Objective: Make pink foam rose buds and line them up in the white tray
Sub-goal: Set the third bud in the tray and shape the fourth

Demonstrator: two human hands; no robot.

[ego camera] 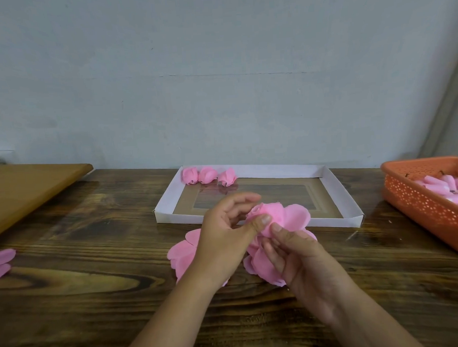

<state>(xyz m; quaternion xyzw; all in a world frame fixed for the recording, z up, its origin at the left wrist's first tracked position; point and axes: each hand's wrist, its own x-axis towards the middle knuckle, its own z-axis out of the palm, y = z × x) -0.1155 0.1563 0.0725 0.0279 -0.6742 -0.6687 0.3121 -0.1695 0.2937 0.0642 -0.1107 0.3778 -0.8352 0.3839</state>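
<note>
- Counting three finished buds (208,175) lined in white tray (340,191); most of it unfilled.
- Left hand (225,234) and right hand (301,259) pinch a fourth, unrolled petal piece (286,218); I judge it early.

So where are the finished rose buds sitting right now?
Three finished rose buds sit side by side in the far left corner of the white tray, beyond both hands.

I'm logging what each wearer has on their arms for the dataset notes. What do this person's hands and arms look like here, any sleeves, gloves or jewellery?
Both the left hand and the right hand are bare, with no gloves. No rings, watch or bracelet show. Both forearms are uncovered down to the frame's bottom edge, with no sleeve in view. The fingernails look short and unpainted.
</note>
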